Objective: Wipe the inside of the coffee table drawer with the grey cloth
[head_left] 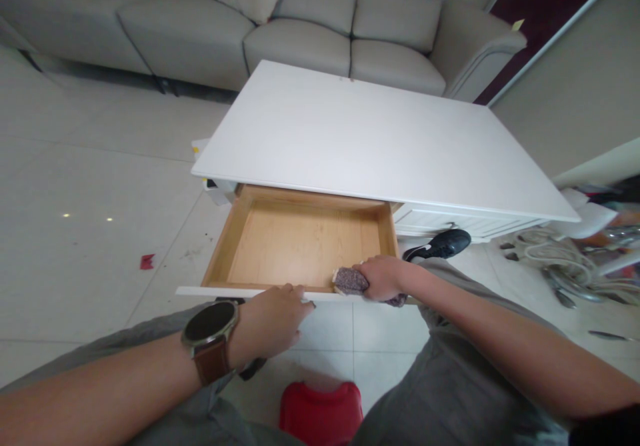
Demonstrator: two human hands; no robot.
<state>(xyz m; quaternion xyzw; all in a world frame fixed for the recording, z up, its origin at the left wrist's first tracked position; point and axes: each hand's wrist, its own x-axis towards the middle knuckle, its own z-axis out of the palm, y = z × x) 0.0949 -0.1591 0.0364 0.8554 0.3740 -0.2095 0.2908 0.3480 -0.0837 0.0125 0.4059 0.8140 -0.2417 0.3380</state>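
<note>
Hands (273, 321) with cloth (351, 281), drawer (295, 239) open toward camera, long axis crosswise

One head-worn camera supplies the view. It looks forward and down over the front of the open drawer (303, 239), with the left hand (273, 319) and right hand (384, 277) at close range in the lower centre. The table (370, 139) lies at middle range; the sofa (300, 46) lies farthest, along the upper edge. The stool (321, 416) at the bottom edge is seen nearly from above.
</note>
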